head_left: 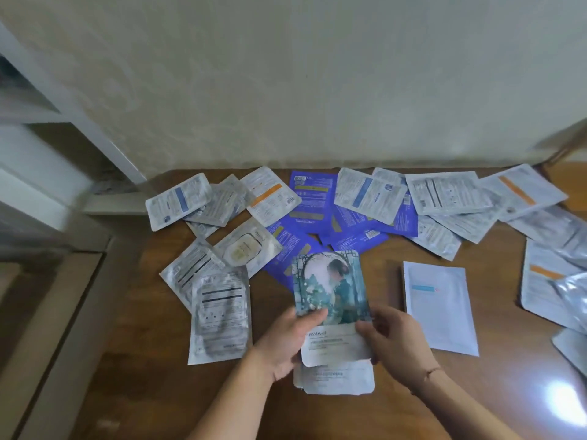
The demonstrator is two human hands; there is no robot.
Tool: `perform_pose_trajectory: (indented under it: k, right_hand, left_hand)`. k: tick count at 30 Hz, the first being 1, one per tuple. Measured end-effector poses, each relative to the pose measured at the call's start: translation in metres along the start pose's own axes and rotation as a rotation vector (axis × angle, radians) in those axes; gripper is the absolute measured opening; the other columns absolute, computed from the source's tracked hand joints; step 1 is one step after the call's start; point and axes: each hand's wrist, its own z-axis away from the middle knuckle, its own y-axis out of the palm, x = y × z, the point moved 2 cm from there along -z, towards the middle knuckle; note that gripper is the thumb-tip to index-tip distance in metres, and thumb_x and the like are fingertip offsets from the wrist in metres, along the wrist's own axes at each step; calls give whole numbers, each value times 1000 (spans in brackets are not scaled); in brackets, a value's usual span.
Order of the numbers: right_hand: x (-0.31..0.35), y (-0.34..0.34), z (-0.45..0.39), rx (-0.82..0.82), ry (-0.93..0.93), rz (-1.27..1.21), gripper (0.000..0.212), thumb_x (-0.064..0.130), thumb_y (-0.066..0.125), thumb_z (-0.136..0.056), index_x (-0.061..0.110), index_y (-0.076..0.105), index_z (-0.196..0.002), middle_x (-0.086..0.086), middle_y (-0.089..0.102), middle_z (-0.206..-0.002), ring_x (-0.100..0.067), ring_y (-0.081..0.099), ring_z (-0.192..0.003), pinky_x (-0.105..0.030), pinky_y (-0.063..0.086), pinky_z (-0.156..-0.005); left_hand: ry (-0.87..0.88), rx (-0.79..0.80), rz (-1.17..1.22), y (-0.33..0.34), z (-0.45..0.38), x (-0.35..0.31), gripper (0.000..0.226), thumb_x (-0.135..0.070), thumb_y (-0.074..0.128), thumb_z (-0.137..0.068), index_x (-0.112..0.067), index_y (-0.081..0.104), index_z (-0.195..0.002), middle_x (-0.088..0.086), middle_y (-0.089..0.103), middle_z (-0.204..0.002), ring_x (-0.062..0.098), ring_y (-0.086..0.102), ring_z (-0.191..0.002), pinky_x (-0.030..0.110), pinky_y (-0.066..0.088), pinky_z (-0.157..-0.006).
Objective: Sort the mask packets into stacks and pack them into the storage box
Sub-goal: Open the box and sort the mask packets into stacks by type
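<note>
A brown wooden counter [397, 385] stands against a pale patterned wall [286, 90], with white shelving [47, 128] off to the left and a bright glare at the counter's near right corner.

Both hands work at the near middle. The left hand [286, 341] has its thumb curled over the lower left edge of a picture packet [330, 287], printed with a figure in a garden; the right hand [394, 341] pinches the packet's lower right edge, so each grip is clamped on it. The packet is lifted, tilted away from the person. Directly under the hands lies a white packet [336, 379] flat on the counter.

Just right of the right hand lies a pale blue packet [441, 309]. Just left of the left hand lie silver packets [220, 312]. Beyond the hands purple packets [313, 198] fan out, with more silver and white ones scattered either side.
</note>
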Motion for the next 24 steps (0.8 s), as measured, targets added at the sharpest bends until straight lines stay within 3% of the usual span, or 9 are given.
perform_pose_trajectory:
  k: [3,6,8,11,14,16,18,21,24]
  right_hand:
    - [-23,8,20,-34,73,50,18,16,73,-80,10,61,-69,-9,60,-63,-22,55,-48,-26,47,-40]
    - [-34,16,29,-25,147,89,16,22,76,-78,21,61,-73,1,65,-63,-12,61,-55,-26,51,-47]
    - [-39,18,30,-11,138,174,21,34,74,-78,25,56,-74,4,63,-61,-11,61,-57,-32,52,-56]
    - [-39,17,34,60,113,437,31,56,60,-83,29,47,-76,10,62,-69,-15,56,-66,-31,46,-59]
    - [-37,16,33,12,109,369,29,55,59,-85,28,54,-75,12,60,-71,-13,58,-70,-28,46,-62]
    - [-35,20,30,-3,112,334,26,47,61,-87,27,54,-73,12,59,-69,-12,56,-68,-26,44,-63]
    - [-33,28,28,31,77,368,26,44,61,-88,29,49,-71,12,54,-69,-12,51,-68,-24,42,-63]
    - [-30,34,28,37,64,378,23,45,59,-89,28,52,-73,12,56,-72,-16,57,-73,-24,40,-62]
    - [-30,30,25,-100,88,306,16,41,64,-86,26,68,-85,7,69,-81,-19,65,-83,-24,46,-66]
  left_hand:
    - [120,-326,-597,-5,6,22,14,-29,68,-88,-20,69,-98,-6,75,-95,7,69,-88,31,57,-79]
    - [196,-505,-768,-9,11,39,14,-31,73,-82,-22,69,-93,-4,70,-74,7,64,-67,37,55,-69]
    - [268,-609,-878,-13,15,49,30,-29,75,-81,-19,68,-108,-6,62,-68,8,56,-64,25,49,-68]
    - [368,-643,-972,-20,28,59,57,-33,73,-83,-18,54,-134,-13,56,-103,5,54,-92,17,42,-88]
    - [394,-501,-1071,-22,43,74,84,-47,74,-78,-23,34,-147,-19,37,-137,0,34,-129,9,20,-109]
    - [390,-443,-1073,-17,47,82,100,-54,76,-69,-23,27,-150,-18,30,-146,-1,23,-136,5,8,-109]
    - [370,-483,-971,-11,49,87,102,-61,70,-63,-22,30,-149,-14,36,-144,3,30,-135,7,16,-108]
    - [332,-620,-789,-5,48,82,86,-51,72,-71,-23,38,-145,-10,49,-128,8,45,-122,16,33,-102]
    - [254,-658,-636,-5,42,72,64,-35,70,-85,-24,43,-142,-14,52,-131,3,50,-112,17,39,-92]
